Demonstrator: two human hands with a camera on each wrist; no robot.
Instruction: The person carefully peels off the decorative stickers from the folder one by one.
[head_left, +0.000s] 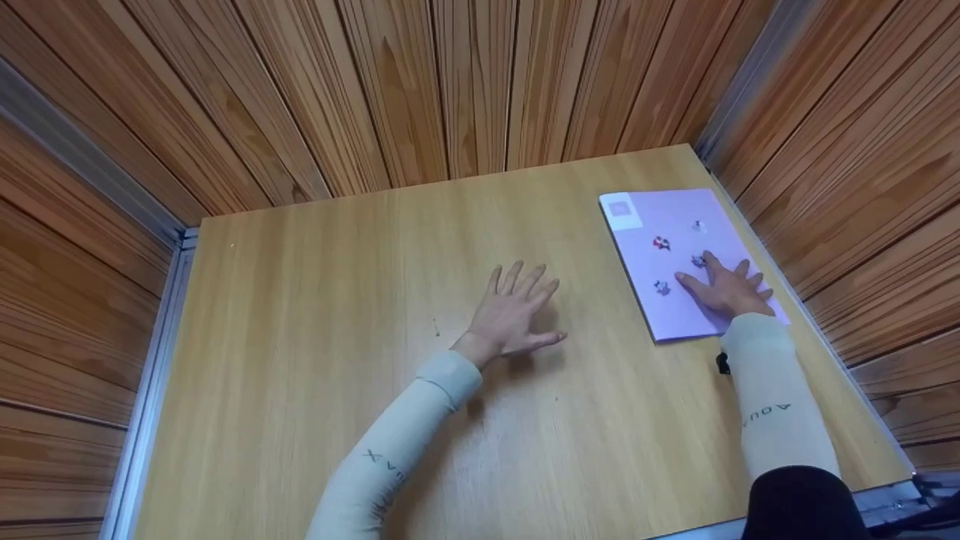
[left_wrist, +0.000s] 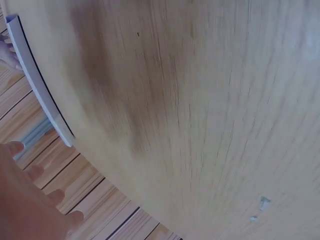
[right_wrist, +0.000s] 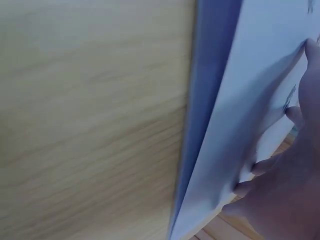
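Observation:
At the table's right side lies a closed lilac book (head_left: 637, 255) with a white square in its far left corner and several small figure pictures on its cover. My right hand (head_left: 726, 291) rests on the near right part of that cover with fingers and thumb spread. The right wrist view shows the book's side edge (right_wrist: 207, 75) and my right fingertips touching the cover. My left hand (head_left: 510, 315) is spread palm down left of the book, apart from it, with a shadow beneath; it holds nothing. Its fingers (left_wrist: 56, 196) reach into the left wrist view.
The wooden table (head_left: 315, 337) extends left of both hands. Plank walls (head_left: 420, 90) close off the back and both sides, with metal rails (head_left: 150, 390) along the edges. A black rounded object (head_left: 806, 506) stands at the bottom right, over the right sleeve.

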